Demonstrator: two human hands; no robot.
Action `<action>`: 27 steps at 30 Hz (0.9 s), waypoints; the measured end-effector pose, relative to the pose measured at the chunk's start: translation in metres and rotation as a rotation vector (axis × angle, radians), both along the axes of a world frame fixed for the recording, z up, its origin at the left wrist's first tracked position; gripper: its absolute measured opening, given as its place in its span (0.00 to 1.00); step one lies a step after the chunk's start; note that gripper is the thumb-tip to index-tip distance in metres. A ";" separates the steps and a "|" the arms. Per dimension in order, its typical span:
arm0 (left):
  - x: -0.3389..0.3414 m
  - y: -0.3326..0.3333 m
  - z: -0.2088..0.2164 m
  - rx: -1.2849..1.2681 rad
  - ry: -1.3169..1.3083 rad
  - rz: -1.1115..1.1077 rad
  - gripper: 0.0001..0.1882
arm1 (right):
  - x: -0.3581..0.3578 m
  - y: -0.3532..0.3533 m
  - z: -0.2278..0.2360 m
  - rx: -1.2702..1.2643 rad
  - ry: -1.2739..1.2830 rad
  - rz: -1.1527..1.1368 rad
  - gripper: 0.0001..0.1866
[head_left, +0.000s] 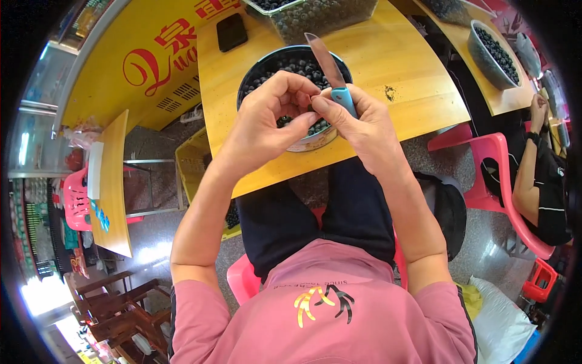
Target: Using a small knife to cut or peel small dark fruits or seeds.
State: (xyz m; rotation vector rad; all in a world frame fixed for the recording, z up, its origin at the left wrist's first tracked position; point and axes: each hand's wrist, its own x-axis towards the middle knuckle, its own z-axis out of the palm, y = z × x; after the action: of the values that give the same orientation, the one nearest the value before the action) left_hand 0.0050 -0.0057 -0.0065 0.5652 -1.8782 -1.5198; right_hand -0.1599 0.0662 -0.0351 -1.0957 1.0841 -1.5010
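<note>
My right hand (357,121) grips a small knife (341,91) with a light blue handle, its blade pointing up and away to the left. My left hand (270,118) is curled, thumb and fingertips meeting those of the right. A small dark bit shows between the fingertips, too hidden to name. Both hands are above a round tub (303,147) of small dark round fruits (297,65), close to the table's near edge. The hands cover part of the tub.
On the wooden table (400,54) are a black phone (232,33), a clear bin (321,21) of dark fruits and some dark crumbs (390,93). A yellow crate (193,159) stands left below. At right, another person's hand (538,112) is near a bowl (497,57) of dark fruits.
</note>
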 end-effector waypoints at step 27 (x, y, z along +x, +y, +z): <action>-0.006 0.022 -0.023 0.180 0.232 0.212 0.10 | -0.004 0.001 0.001 -0.209 0.417 -0.196 0.09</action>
State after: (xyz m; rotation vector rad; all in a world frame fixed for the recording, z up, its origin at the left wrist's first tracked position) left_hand -0.0006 0.0165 -0.0299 0.6188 -1.4688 -1.5500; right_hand -0.1638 0.0668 -0.0343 -1.5328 1.3718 -1.6065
